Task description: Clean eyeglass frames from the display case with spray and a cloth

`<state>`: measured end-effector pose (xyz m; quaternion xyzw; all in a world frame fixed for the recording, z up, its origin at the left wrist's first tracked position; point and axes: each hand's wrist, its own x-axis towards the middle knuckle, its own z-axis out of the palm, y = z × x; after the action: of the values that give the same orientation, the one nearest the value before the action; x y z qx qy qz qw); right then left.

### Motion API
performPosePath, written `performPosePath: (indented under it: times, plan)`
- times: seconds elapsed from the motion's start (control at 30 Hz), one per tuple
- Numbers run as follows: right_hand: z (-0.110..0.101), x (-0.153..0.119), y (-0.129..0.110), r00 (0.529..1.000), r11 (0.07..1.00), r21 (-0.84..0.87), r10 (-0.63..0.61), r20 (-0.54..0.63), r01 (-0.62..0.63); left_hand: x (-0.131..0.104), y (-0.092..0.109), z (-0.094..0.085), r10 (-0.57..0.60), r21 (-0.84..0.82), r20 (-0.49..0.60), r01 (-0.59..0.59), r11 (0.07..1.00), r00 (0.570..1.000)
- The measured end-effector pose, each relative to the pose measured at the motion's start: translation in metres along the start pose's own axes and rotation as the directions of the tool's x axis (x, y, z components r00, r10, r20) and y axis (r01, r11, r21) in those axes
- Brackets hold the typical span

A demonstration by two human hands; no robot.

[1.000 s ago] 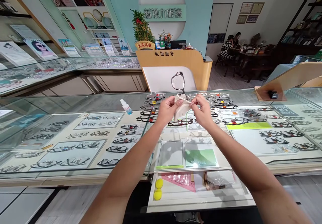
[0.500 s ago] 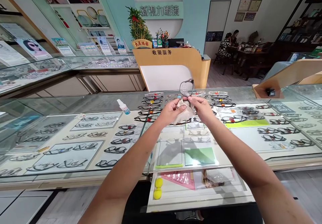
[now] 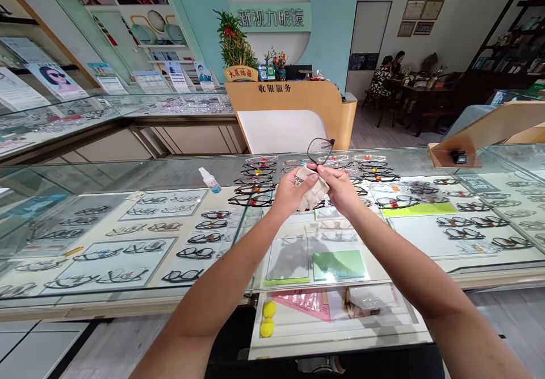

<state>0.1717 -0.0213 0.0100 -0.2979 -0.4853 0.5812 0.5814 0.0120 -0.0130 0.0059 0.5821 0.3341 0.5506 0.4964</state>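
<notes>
Above the glass counter, a pair of dark-framed eyeglasses (image 3: 320,151) is held up, one lens standing clear over my fingers. My left hand (image 3: 293,190) is closed on a pale cleaning cloth (image 3: 313,196) wrapped about the lower part of the glasses, so the other lens is hidden. My right hand (image 3: 340,188) pinches the frame near its middle, right beside the cloth. To the left, a small spray bottle (image 3: 210,180) with a white top and blue liquid stands on the counter.
Rows of eyeglasses (image 3: 251,201) lie on the glass counter (image 3: 179,166) behind and left of my hands. Below, an open drawer (image 3: 336,339) holds yellow round cases (image 3: 268,319) and packets. A wooden stand (image 3: 485,134) is at right. Two people sit at a far table.
The glasses have tilted and turned slightly to the right. The cloth is now folded more closely under my left thumb, with printing showing on it.
</notes>
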Motion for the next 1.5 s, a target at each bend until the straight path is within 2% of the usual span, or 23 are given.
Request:
performPosePath:
  times: [0.17,0.37,0.47,0.53,0.63,0.7,0.8,0.97,1.03,1.13,1.27,1.33,1.4,1.5]
  plan:
    - [0.003,-0.001,0.007,0.996,0.994,-0.067,-0.083,0.044,0.086,0.001,0.002,0.001,0.049,0.035,-0.093,-0.046,0.998,0.994]
    - [0.001,0.002,0.006,0.994,0.992,-0.071,-0.099,0.04,0.101,0.001,0.005,0.0,0.113,0.124,-0.086,-0.102,0.987,0.99]
    - [0.0,0.002,0.002,0.997,0.996,-0.013,-0.083,0.0,0.083,0.0,0.005,-0.002,0.106,0.13,-0.026,-0.102,0.986,0.994]
    - [-0.001,0.003,-0.001,0.998,0.998,0.03,-0.045,-0.037,0.046,0.001,0.005,-0.004,0.073,0.119,0.052,-0.079,0.99,0.996]
    - [-0.003,0.003,-0.007,0.996,0.998,0.063,0.022,-0.082,-0.017,0.001,0.004,-0.006,0.025,0.101,0.176,-0.043,0.994,0.984]
    - [-0.004,0.004,-0.01,0.994,0.996,0.07,0.054,-0.1,-0.047,0.001,0.003,-0.006,0.035,0.098,0.21,-0.057,0.994,0.977]
    - [-0.002,0.004,-0.009,0.993,0.995,0.088,0.061,-0.101,-0.053,-0.001,0.003,-0.002,0.058,0.089,0.166,-0.073,0.993,0.984]
    - [0.008,-0.001,-0.003,0.999,0.995,0.094,0.024,-0.029,-0.021,-0.006,0.007,0.004,0.08,0.086,-0.028,-0.078,0.993,0.996]
    - [0.009,-0.002,-0.001,1.0,0.997,0.078,-0.003,-0.021,0.004,-0.007,0.009,0.004,0.106,0.094,-0.062,-0.1,0.991,0.992]
    - [0.006,-0.002,-0.003,0.999,0.998,0.059,-0.008,-0.038,0.01,-0.006,0.011,0.0,0.107,0.099,-0.006,-0.106,0.989,0.994]
    - [-0.003,0.002,-0.01,0.997,0.998,0.051,0.035,-0.072,-0.031,-0.004,0.015,-0.008,0.042,0.114,0.229,-0.07,0.991,0.973]
    - [-0.005,0.004,-0.011,0.996,0.997,0.068,0.043,-0.083,-0.037,-0.004,0.017,-0.011,0.019,0.128,0.298,-0.06,0.99,0.954]
    - [-0.005,0.004,-0.011,0.994,0.994,0.096,0.055,-0.097,-0.045,-0.004,0.018,-0.01,0.03,0.133,0.283,-0.071,0.989,0.959]
    - [0.003,0.001,-0.007,0.995,0.989,0.139,0.065,-0.078,-0.054,-0.006,0.015,-0.006,0.043,0.131,0.163,-0.065,0.989,0.986]
